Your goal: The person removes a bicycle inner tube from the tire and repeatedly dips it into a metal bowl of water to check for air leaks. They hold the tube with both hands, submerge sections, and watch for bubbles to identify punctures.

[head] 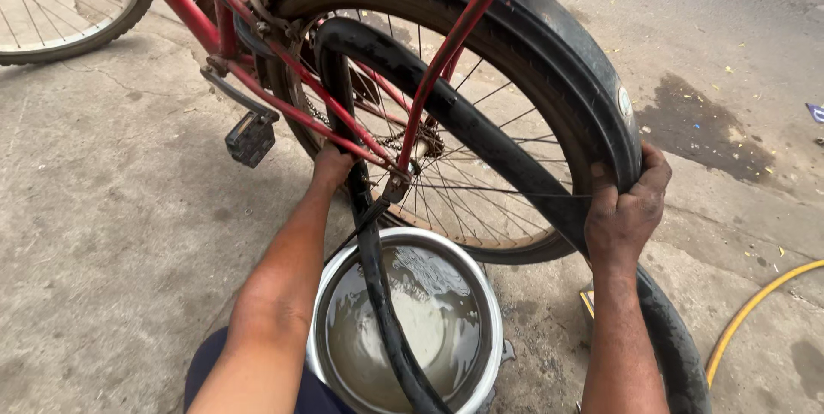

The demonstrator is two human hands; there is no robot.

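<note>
Two bare hands are busy at the rear wheel (481, 165) of a red bicycle (184, 11) that stands on the concrete ground (103, 234). The right hand (625, 208) is at the right side of this wheel, and its fingers (654, 175) are curled tight over the edge of the black tyre (558, 54), gripping it where it meets the mudguard. The left hand (333, 165) is at the left side of the wheel, just beside the red frame stay; its fingers are closed around the black inner tube (463, 122), though the fingertips themselves are hidden behind the tube and the frame.

The inner tube hangs out of the wheel in a long loop. It goes up across the spokes toward the right hand, and below the wheel it dips down into a round metal basin (491, 294) which holds cloudy water. This basin sits on the ground directly under the wheel, between the two forearms.

Left of the wheel, a black pedal (250, 138) hangs from its crank. Right of the wheel, well apart, a yellow hose (755, 302) lies on the ground. The front wheel (69, 2) is far to the left, at the top.
</note>
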